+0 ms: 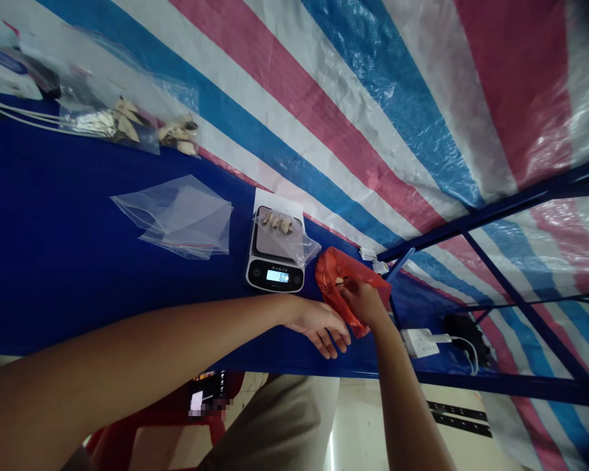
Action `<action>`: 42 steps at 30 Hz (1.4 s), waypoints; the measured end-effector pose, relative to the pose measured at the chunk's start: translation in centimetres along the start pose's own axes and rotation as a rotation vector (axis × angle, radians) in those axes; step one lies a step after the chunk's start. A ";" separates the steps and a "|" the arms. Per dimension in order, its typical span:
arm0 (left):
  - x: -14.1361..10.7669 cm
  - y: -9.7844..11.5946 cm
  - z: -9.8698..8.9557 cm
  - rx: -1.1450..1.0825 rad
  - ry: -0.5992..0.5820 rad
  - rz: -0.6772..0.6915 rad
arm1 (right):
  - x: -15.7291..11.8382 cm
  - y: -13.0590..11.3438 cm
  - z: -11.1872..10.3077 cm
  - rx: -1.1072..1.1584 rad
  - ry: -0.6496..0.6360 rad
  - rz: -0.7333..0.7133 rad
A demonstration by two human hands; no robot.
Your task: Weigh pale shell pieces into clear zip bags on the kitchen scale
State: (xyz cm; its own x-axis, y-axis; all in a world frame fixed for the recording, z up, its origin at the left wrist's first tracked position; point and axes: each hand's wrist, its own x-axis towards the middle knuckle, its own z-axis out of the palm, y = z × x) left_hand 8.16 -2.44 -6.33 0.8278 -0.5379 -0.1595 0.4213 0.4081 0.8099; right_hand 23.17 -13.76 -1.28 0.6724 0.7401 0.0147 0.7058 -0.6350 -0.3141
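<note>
My right hand reaches into the mouth of a red plastic bag. Its fingers are drawn together, and a small pale piece shows at the fingertips. Beside the bag's lower left side, my left hand hangs with fingers apart and nothing in it. A digital kitchen scale with a lit display stands left of the bag. On its plate lies a clear zip bag holding several pale, dark-edged pieces.
Flat clear bags lie on the blue tabletop left of the scale. Filled clear bags and white cables are at the far left. A white power strip sits right, near blue metal bars. Striped sheeting rises behind.
</note>
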 end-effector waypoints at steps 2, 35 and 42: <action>0.0 0.0 0.0 0.000 0.009 -0.006 | -0.2 0.2 0.2 0.048 0.013 0.019; -0.1 -0.3 0.5 0.039 0.101 -0.014 | -3.2 1.5 2.9 0.545 0.015 -0.056; -0.9 -0.1 1.6 0.109 0.172 -0.003 | -1.9 1.5 4.6 0.197 0.271 -0.125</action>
State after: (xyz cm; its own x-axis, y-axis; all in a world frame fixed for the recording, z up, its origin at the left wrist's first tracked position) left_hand 6.82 -3.16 -5.35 0.8817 -0.4012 -0.2482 0.3886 0.3193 0.8643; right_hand 21.94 -15.07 -6.11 0.6368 0.7071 0.3073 0.7475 -0.4686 -0.4707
